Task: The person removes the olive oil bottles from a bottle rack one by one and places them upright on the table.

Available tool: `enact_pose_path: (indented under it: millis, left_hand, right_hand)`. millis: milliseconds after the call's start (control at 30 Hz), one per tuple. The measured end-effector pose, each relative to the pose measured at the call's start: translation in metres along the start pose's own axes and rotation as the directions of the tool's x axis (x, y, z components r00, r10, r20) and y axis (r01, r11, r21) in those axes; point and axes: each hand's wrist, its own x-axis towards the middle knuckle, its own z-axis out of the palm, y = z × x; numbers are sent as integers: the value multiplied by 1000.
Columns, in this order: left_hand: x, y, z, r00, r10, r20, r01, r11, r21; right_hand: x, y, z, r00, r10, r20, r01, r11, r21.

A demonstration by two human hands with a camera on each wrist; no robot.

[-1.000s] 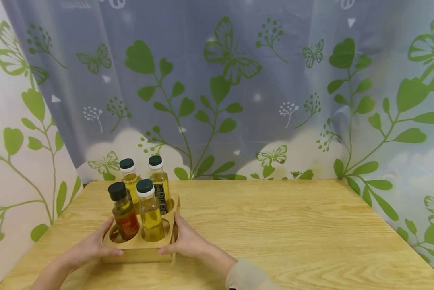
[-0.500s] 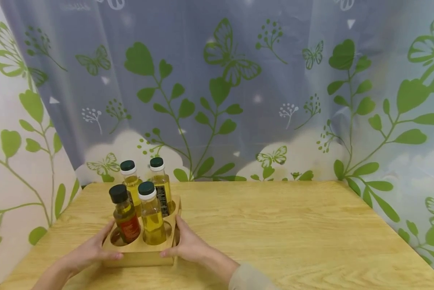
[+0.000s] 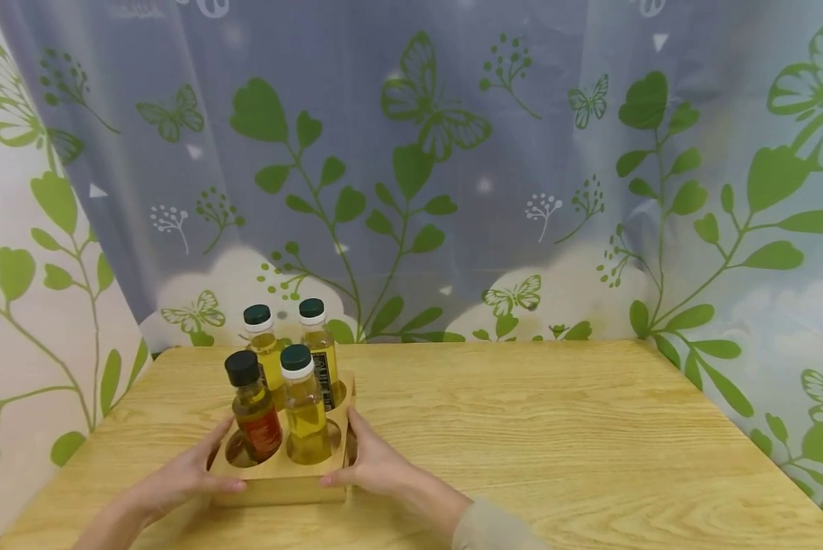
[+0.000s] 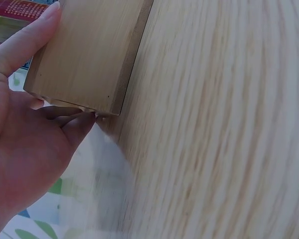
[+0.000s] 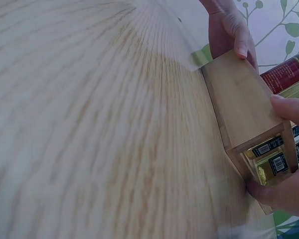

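Note:
A wooden bottle rack (image 3: 281, 490) with round holes stands at the left of the table, bottles upright in it. At its front left is a dark-capped bottle (image 3: 259, 429) with a red label. Beside that, a green-capped bottle (image 3: 307, 428) holds yellow oil; two more green-capped bottles, one rear left (image 3: 269, 359) and one rear right (image 3: 321, 353), stand behind. My left hand (image 3: 181, 475) grips the rack's left side, thumb on the front face and fingertips at the lower edge in the left wrist view. My right hand (image 3: 377, 462) holds the right side, thumb at the front corner.
The wood-grain table (image 3: 556, 435) stretches to the right of the rack. Behind it hangs a blue-grey curtain (image 3: 521, 176) printed with green leaves and butterflies. A similar printed sheet (image 3: 33, 305) hangs along the left side.
Both hands have shifted a little to the right with the rack and its bottles, mostly in the last half second. The grip looks the same. The head view has moved slightly.

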Motion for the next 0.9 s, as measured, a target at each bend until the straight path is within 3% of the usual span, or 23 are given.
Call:
enact_pose_path:
  millis: [300, 567, 900]
  left_hand:
    - [7, 10, 11, 999, 20, 31, -20, 1000, -24]
    - [15, 16, 21, 996, 26, 89, -21, 998, -58]
    - [26, 24, 37, 986, 85, 143, -75, 994, -75]
  right_hand:
    - [-11, 5, -17, 1000, -6, -7, 5, 998, -55]
    - [-18, 13, -33, 1000, -11, -2, 10, 999, -39]
    - [-28, 23, -57, 1000, -3, 24, 3, 1000, -3]
